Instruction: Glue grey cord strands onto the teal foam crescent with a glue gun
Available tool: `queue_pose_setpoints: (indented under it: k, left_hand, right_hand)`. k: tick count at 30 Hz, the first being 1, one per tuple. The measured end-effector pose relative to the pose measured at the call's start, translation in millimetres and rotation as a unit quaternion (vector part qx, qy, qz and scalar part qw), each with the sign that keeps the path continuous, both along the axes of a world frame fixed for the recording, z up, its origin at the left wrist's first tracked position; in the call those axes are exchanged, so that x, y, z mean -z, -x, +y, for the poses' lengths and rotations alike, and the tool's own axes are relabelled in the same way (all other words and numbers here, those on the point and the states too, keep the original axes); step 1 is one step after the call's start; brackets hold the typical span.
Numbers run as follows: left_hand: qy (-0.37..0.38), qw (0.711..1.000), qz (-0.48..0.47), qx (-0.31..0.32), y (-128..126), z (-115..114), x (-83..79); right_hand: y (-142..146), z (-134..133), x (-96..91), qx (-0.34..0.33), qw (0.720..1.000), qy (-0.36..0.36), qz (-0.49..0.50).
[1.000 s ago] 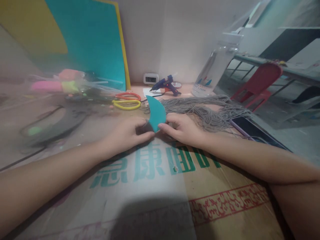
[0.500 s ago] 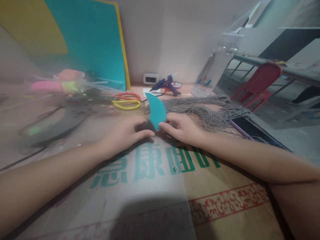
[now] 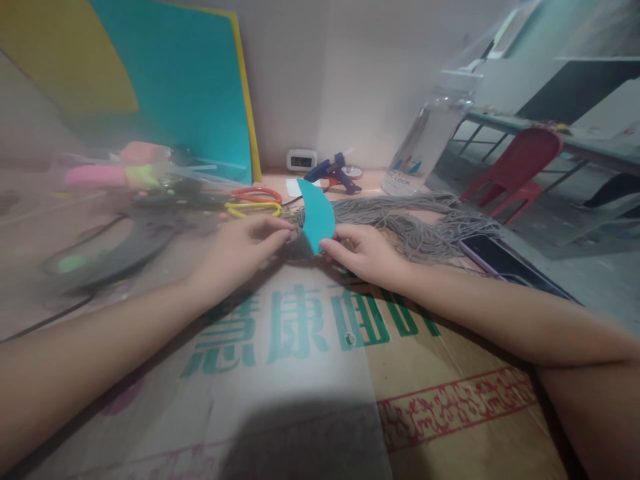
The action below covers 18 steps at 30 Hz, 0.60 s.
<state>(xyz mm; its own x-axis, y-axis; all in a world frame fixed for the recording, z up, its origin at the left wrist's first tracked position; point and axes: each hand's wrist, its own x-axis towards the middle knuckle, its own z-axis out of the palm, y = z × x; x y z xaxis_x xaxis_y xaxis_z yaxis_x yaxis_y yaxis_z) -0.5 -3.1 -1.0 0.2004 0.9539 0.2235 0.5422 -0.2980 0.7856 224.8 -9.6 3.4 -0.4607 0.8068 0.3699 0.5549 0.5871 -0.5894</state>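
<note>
A turquoise crescent-shaped piece (image 3: 319, 213), which looks like foam sheet or card, stands upright above the cardboard. My right hand (image 3: 373, 255) pinches its lower right edge between thumb and fingers. Against its lower left side is a dark grey patch (image 3: 299, 248); whether this is yarn or the piece's shaded underside, I cannot tell. My left hand (image 3: 240, 250) is closed in a pinch at the upper left of that patch, thumb and fingertips together. What exactly lies between those fingertips is too small to make out.
Behind the hands lie orange-and-yellow-handled scissors (image 3: 255, 200), a blue glue gun (image 3: 336, 172) and a small digital clock (image 3: 301, 160). Grey yarn (image 3: 425, 223) spreads to the right, near a phone (image 3: 510, 263) and a clear bottle (image 3: 425, 143). Printed cardboard (image 3: 320, 373) covers the table.
My left hand has drawn back slightly left and up from the crescent's lower tip, its thumb closing toward the fingers. The crescent has shifted a little right and up in my right hand.
</note>
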Motion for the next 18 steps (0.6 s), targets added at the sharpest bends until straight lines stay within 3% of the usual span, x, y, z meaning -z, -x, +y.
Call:
queue_pose_setpoints:
  k: [18]
  left_hand:
    - [-0.009, 0.998, -0.05, 0.023, -0.4, 5.7, 4.4]
  right_hand:
    - [-0.2, 0.9, -0.1, -0.008, 1.0, -0.007, -0.005]
